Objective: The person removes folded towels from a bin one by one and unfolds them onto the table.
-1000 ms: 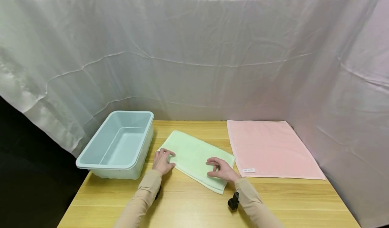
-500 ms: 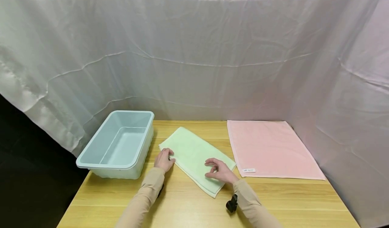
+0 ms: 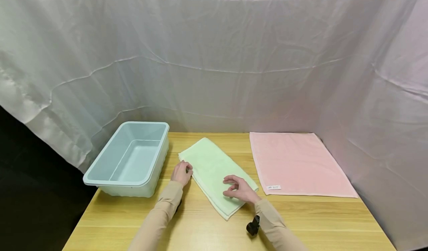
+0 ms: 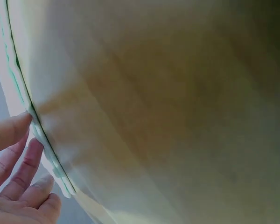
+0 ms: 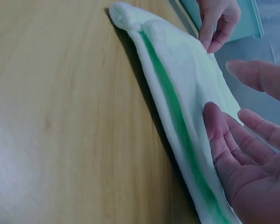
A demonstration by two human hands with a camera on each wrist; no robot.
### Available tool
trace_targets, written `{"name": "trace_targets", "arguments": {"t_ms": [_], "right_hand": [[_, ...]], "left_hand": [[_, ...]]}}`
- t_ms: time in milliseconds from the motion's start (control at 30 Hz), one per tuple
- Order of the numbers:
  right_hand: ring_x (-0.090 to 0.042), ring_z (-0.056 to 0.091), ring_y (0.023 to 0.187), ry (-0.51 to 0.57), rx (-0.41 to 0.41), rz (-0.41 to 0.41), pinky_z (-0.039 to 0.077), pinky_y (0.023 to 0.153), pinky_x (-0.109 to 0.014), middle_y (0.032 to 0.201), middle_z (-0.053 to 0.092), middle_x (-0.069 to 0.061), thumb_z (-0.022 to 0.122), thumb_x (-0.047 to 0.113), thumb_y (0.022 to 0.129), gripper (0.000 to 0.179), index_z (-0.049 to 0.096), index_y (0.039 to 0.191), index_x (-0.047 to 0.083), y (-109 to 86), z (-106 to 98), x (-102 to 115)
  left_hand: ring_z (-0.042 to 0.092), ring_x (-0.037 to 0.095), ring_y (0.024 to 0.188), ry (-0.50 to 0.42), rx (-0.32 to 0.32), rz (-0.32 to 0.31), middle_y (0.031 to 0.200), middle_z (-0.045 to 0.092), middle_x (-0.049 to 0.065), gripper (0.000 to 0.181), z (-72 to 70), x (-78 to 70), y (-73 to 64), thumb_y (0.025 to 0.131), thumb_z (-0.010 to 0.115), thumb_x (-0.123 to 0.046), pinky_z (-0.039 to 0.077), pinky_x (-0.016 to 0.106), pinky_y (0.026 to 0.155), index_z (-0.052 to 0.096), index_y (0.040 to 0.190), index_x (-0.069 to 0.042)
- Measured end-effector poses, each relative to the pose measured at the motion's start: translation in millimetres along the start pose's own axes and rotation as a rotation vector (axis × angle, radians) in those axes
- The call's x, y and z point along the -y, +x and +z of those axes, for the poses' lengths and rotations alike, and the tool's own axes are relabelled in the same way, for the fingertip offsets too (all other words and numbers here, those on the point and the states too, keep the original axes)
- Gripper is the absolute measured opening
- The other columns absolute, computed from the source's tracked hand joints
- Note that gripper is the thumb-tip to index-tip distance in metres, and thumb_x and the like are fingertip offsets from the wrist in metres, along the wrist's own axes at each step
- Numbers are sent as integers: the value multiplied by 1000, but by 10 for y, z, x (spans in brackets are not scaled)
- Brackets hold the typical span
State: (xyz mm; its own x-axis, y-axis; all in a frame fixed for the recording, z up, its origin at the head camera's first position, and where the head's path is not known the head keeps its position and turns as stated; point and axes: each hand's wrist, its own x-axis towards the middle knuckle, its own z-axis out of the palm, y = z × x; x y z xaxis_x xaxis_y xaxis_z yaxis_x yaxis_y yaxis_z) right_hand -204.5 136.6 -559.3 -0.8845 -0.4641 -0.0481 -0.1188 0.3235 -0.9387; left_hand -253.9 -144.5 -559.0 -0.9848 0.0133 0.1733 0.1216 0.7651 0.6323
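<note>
A folded pale-green towel (image 3: 214, 173) lies slantwise on the wooden table, its layered edge facing the person. My left hand (image 3: 181, 173) is at the towel's left edge; in the left wrist view, the thumb and fingertips (image 4: 36, 144) touch the layered edge, slightly apart from one another. Over the towel's near right part is my right hand (image 3: 240, 189), thumb and fingers parted with nothing between them. In the right wrist view, one fingertip (image 5: 211, 109) meets the towel's surface, and a bright green stripe shows between its layers.
A light-blue plastic tub (image 3: 150, 180) stands left of the towel, with nothing visible inside. A pink towel (image 3: 297, 165) with a white label is spread flat at the right. Behind the wooden table (image 3: 207, 236) hangs a grey curtain (image 3: 214, 65).
The green towel has turned clockwise, its far corner shifting right and its near corner left. My left hand moved slightly right and away; my right hand slid slightly left.
</note>
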Motion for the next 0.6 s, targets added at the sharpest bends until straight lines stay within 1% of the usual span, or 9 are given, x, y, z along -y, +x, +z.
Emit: {"name": "trace_targets", "arguments": {"t_ms": [133, 167, 333, 433, 533, 600], "right_hand": [[-10, 62, 91, 23, -11, 6, 51, 77, -17, 137, 57, -32, 75, 10, 88, 57, 50, 137, -9, -17, 28, 9], [-11, 62, 92, 30, -12, 6, 52, 77, -17, 138, 57, -33, 75, 9, 88, 57, 50, 137, -9, -22, 39, 13], [-23, 66, 102, 84, -22, 23, 53, 79, -19, 141, 53, -33, 74, 10, 90, 57, 49, 138, -8, -57, 117, 57], [-24, 66, 105, 117, -43, 42, 53, 80, -19, 143, 51, -32, 73, 10, 90, 58, 48, 139, -7, -69, 181, 75], [-23, 66, 104, 141, -75, 45, 52, 81, -19, 143, 50, -32, 73, 9, 90, 58, 47, 140, -7, -71, 251, 84], [-23, 66, 104, 156, -101, 46, 52, 80, -19, 143, 51, -31, 73, 8, 89, 58, 47, 139, -7, -74, 297, 93]], "left_hand": [[64, 41, 109, -9, 26, 13, 106, 70, 18, 12, -10, -11, 15, 92, 68, -7, 53, 52, 94, 72, 101, -2], [64, 41, 109, -11, 37, 10, 109, 70, 19, 13, -16, -17, 18, 92, 68, -8, 53, 52, 95, 72, 103, -1], [61, 42, 122, -5, 104, 15, 124, 69, 20, 21, -26, -53, 48, 93, 66, -9, 50, 52, 104, 69, 112, 0], [59, 42, 125, -27, 142, 26, 132, 65, 21, 25, -26, -77, 71, 95, 64, -7, 48, 52, 107, 68, 118, 2], [55, 43, 131, -46, 168, 37, 139, 61, 22, 29, -11, -78, 102, 96, 62, -5, 44, 53, 112, 66, 123, 3], [51, 43, 135, -67, 184, 34, 143, 58, 21, 30, 5, -69, 123, 96, 60, -3, 41, 53, 115, 65, 125, 3]]}}
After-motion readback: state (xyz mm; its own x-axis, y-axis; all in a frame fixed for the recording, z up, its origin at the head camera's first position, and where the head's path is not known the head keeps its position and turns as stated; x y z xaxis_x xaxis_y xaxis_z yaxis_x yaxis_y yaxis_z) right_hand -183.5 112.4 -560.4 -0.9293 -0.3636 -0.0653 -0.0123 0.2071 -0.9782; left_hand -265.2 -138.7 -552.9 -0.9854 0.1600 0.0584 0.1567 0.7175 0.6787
